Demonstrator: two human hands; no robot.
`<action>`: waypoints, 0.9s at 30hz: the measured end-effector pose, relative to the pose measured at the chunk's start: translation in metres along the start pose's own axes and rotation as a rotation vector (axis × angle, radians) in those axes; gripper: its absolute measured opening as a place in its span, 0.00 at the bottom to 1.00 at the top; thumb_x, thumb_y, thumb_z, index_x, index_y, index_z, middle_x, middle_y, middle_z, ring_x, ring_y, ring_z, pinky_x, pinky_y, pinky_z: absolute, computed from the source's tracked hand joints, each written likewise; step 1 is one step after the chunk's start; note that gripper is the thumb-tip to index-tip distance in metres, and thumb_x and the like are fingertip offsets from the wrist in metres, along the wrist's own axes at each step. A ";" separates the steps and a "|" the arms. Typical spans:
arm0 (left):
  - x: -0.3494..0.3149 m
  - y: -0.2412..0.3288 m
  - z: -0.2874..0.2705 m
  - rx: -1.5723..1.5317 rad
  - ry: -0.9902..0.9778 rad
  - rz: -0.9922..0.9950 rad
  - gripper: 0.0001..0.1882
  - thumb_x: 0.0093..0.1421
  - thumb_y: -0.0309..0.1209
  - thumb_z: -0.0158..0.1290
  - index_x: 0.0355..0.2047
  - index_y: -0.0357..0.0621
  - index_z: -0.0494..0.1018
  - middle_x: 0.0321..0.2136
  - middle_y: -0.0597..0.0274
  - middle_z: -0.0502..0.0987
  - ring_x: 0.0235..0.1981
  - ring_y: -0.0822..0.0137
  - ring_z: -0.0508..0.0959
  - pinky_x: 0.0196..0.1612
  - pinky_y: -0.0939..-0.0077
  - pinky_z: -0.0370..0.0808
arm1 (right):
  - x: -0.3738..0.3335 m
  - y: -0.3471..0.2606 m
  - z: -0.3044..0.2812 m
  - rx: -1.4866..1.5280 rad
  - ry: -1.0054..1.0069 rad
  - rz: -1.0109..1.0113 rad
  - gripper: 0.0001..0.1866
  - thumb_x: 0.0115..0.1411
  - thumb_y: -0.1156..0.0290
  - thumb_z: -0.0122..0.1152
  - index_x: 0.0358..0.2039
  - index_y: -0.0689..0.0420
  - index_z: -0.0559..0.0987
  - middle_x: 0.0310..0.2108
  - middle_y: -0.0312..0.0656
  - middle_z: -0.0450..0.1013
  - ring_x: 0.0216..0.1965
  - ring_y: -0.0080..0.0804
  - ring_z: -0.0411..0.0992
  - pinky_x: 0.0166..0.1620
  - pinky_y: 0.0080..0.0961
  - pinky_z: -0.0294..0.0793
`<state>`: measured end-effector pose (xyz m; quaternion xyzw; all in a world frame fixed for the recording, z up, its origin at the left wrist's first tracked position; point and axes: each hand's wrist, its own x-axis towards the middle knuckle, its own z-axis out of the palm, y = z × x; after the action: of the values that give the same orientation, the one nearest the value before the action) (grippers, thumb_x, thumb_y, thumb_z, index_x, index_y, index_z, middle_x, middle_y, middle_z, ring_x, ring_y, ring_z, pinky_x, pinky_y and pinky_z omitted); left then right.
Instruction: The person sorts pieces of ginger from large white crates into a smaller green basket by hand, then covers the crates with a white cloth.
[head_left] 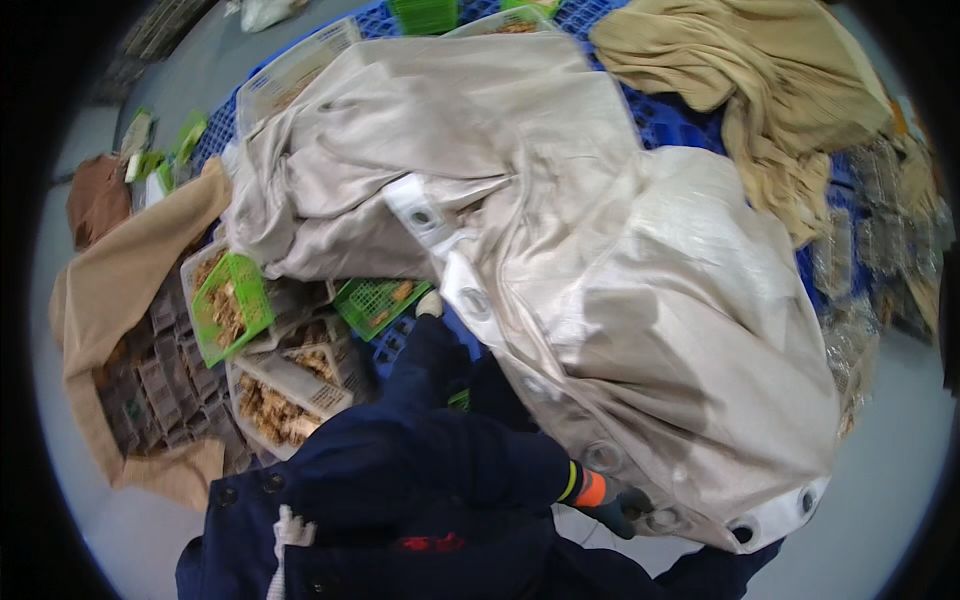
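Observation:
A large off-white curtain (640, 330) with metal eyelets along a white band lies bunched over the crates. My right hand (618, 512), in a dark glove with an orange and yellow cuff, is closed on its eyelet edge at the lower right. My left hand (429, 305) reaches forward to the curtain's near edge, beside a green basket (365, 305). Only a small pale part of it shows, so its fingers cannot be made out. A white basket of brownish pieces (285, 395) and a bright green basket (235, 308) stand left of my arm.
Blue plastic pallets (680, 125) lie under the curtain. Tan cloth (750, 70) is heaped at the far right, near clear-wrapped stacks (855, 235). Brown cloth (140, 270) borders dark trays (170, 390) at left. Grey floor (890, 440) shows at right.

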<state>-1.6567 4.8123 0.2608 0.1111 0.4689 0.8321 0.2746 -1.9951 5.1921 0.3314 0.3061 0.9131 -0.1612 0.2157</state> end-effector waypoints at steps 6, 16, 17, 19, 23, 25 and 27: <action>-0.055 -0.092 -0.012 0.351 -0.107 -0.124 0.31 0.49 0.47 0.55 0.50 0.40 0.69 0.46 0.49 0.73 0.48 0.53 0.71 0.49 0.63 0.69 | -0.032 0.102 0.151 -0.183 -0.485 0.407 0.22 0.62 0.49 0.45 0.51 0.48 0.68 0.44 0.45 0.70 0.39 0.44 0.70 0.34 0.52 0.66; -0.191 -0.037 -0.096 0.173 0.736 -0.307 0.27 0.55 0.48 0.49 0.49 0.41 0.70 0.45 0.50 0.74 0.47 0.56 0.73 0.52 0.68 0.67 | -0.332 -0.169 0.400 0.131 -1.086 -0.518 0.17 0.55 0.71 0.60 0.44 0.64 0.74 0.27 0.41 0.74 0.27 0.27 0.72 0.31 0.22 0.74; -0.212 -0.030 -0.100 0.084 0.825 -0.253 0.28 0.54 0.49 0.50 0.49 0.43 0.71 0.44 0.50 0.75 0.46 0.55 0.74 0.51 0.68 0.68 | -0.369 -0.204 0.401 0.019 -1.095 -0.680 0.19 0.55 0.71 0.61 0.46 0.64 0.73 0.30 0.42 0.75 0.28 0.26 0.72 0.34 0.21 0.74; -0.256 -0.037 -0.099 -0.022 0.969 -0.222 0.29 0.53 0.50 0.50 0.48 0.44 0.72 0.43 0.50 0.75 0.46 0.55 0.74 0.51 0.68 0.68 | -0.402 -0.227 0.435 -0.037 -1.086 -0.781 0.19 0.55 0.71 0.61 0.46 0.65 0.73 0.29 0.41 0.75 0.28 0.26 0.72 0.34 0.21 0.73; -0.344 -0.062 -0.094 -0.129 1.140 -0.265 0.24 0.56 0.48 0.49 0.49 0.50 0.72 0.48 0.55 0.73 0.50 0.58 0.72 0.54 0.69 0.66 | -0.494 -0.251 0.496 -0.272 -1.135 -0.885 0.20 0.53 0.68 0.62 0.45 0.63 0.74 0.28 0.37 0.74 0.27 0.21 0.70 0.31 0.17 0.69; -0.386 -0.077 -0.083 -0.256 1.218 -0.294 0.23 0.56 0.48 0.50 0.48 0.50 0.73 0.48 0.56 0.73 0.50 0.59 0.72 0.53 0.70 0.67 | -0.551 -0.247 0.524 -0.406 -1.180 -0.926 0.19 0.53 0.67 0.62 0.44 0.61 0.76 0.27 0.35 0.73 0.25 0.20 0.68 0.30 0.15 0.67; -0.413 -0.100 -0.074 -0.214 1.329 -0.098 0.23 0.57 0.46 0.52 0.49 0.47 0.72 0.48 0.56 0.73 0.50 0.63 0.72 0.52 0.72 0.67 | -0.564 -0.239 0.571 -0.438 -1.272 -1.130 0.19 0.53 0.66 0.63 0.44 0.61 0.76 0.28 0.35 0.73 0.27 0.18 0.68 0.31 0.15 0.67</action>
<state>-1.3137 4.5681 0.1669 -0.4736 0.4579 0.7519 -0.0252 -1.5712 4.4912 0.1596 -0.3881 0.6450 -0.2051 0.6256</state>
